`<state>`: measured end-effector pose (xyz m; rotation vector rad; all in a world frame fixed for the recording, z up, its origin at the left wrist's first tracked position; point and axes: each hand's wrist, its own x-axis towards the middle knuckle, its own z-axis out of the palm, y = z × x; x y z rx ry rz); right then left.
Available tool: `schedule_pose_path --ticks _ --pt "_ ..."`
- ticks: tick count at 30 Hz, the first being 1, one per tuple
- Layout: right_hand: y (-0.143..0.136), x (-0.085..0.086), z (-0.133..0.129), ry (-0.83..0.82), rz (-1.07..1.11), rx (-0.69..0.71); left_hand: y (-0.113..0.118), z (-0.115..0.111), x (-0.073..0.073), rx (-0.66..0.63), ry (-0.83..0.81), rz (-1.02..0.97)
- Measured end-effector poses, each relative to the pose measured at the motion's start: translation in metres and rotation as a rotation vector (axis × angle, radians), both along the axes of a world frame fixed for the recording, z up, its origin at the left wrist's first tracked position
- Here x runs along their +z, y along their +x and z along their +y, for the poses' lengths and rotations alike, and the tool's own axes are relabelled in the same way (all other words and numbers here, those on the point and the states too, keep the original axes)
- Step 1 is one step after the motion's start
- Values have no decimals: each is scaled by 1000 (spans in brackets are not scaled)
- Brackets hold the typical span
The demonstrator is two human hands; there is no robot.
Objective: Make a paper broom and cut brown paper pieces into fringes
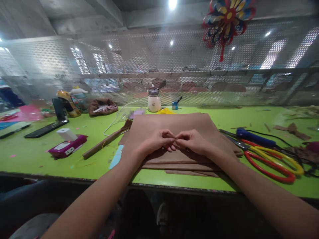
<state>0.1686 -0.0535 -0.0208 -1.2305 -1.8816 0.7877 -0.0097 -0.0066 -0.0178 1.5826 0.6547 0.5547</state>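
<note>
Forearms [107, 186] extend hands [160, 142] [193, 141] over brown sheets [171, 122]; white jar [154, 103] beyond, contents hidden.

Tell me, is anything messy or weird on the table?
A bit messy, yes. The brown sheets aren't stacked evenly: some lower ones stick out toward the near edge. Brown scraps lie scattered at the right, and yellow strands sit in a loose heap at the back. Nothing looks spilled.

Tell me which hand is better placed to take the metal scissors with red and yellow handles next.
Right, probably: the right hand is nearer, and the scissors lie on that side, beside the right forearm. The left hand would likely need to cross it.
</note>
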Motion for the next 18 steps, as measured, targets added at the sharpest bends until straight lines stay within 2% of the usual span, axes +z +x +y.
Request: schedule_pose_path --ticks 4,8,11,14,18 --pt "1 -3 3 4 96 -92 0 5 -7 12 -71 -92" --pt "2 2 -2 -137 261 -101 -2 7 -10 -5 -103 -136" --pt "2 5 -5 -161 320 -78 -4 5 -8 -17 -78 -144" --pt "2 5 -6 -118 283 -58 -5 4 -5 -40 2 -100" --pt "2 2 -4 69 104 -66 -3 1 -1 -1 171 54"
